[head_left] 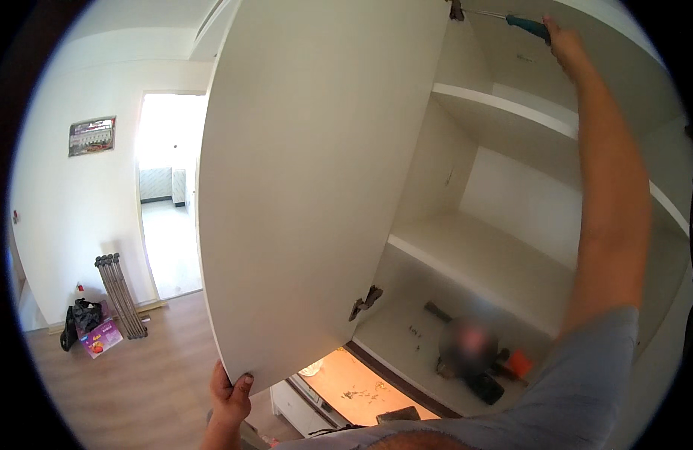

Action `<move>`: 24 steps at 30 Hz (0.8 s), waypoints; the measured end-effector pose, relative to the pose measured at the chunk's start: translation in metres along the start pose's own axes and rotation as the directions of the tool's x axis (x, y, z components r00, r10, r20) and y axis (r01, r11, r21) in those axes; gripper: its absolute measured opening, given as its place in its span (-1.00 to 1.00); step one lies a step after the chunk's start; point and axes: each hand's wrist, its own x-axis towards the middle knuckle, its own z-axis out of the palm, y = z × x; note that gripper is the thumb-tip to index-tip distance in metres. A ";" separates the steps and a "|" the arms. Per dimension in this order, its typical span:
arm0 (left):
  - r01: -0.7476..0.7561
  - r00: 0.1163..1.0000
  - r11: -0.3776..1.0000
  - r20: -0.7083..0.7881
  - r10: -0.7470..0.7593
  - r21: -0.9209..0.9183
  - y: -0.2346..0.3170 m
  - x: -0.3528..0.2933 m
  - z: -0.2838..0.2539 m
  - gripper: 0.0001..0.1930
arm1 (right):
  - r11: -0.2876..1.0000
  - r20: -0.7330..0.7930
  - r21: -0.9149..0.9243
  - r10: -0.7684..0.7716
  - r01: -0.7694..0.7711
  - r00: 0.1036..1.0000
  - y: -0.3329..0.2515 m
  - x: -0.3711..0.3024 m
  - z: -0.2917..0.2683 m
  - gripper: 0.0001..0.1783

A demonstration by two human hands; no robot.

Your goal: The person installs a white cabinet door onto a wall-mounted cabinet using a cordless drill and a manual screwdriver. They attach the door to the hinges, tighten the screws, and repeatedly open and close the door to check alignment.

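A large pale cabinet door (309,187) stands swung out at the left side of the cabinet. My left hand (230,397) grips its lower outer corner, the thumb on the near face. High at the right, my right hand (565,46) is closed around the dark green handle of a screwdriver (528,28). The thin shaft reaches left to the upper hinge (456,10); whether the tip sits in a screw is too small to tell. A lower hinge (365,303) shows between the door and the cabinet side.
Inside the cabinet are white shelves (485,262). Its bottom holds a black-handled tool (484,388), an orange item (519,364) and loose small hardware. Below lies an orange surface (361,382) with scattered small pieces. Metal tubes (121,296) and bags (88,315) rest against the left wall.
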 end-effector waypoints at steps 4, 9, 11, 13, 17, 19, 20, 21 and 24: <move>0.042 0.999 0.998 0.023 -0.041 -0.038 0.006 0.000 0.004 -0.63 | 0.971 -0.011 0.232 0.055 -0.051 0.998 -0.015 -0.029 0.007 -0.36; -0.004 1.000 1.000 0.021 0.004 -0.026 0.006 0.001 0.003 -0.65 | 0.939 -0.203 0.315 -0.072 0.135 0.977 -0.024 -0.044 0.011 -0.42; -0.008 0.999 1.000 0.053 0.007 0.020 0.011 0.003 0.002 -0.66 | 0.962 -0.128 0.271 0.001 0.034 0.992 -0.020 -0.043 0.006 -0.45; -0.006 0.999 0.999 0.036 0.004 0.053 0.009 0.002 0.003 -0.66 | 0.944 -0.005 0.313 0.115 -0.107 0.993 -0.014 -0.040 0.007 -0.47; 0.071 0.995 0.997 0.075 -0.073 0.024 0.016 0.005 0.004 -0.66 | 0.900 -0.017 0.422 0.134 -0.115 0.991 -0.031 -0.062 0.005 -0.44; 0.128 0.984 0.991 0.115 -0.133 0.051 0.017 -0.009 0.008 -0.65 | 0.880 -0.143 0.476 0.081 -0.004 0.986 -0.034 -0.072 -0.007 -0.43; 0.138 0.981 0.987 0.123 -0.147 0.079 0.019 -0.016 0.006 -0.65 | 0.897 -0.213 0.438 0.031 0.067 0.977 -0.041 -0.087 -0.016 -0.43; 0.108 0.975 0.990 0.183 -0.124 0.094 0.024 -0.024 0.001 -0.63 | 0.908 -0.280 0.397 -0.021 0.136 0.960 -0.049 -0.112 -0.028 -0.44; 0.033 0.873 0.985 0.475 -0.110 0.168 0.037 -0.051 0.004 -0.36 | 0.959 -0.431 0.116 -0.187 0.260 0.883 -0.033 -0.182 -0.067 -0.42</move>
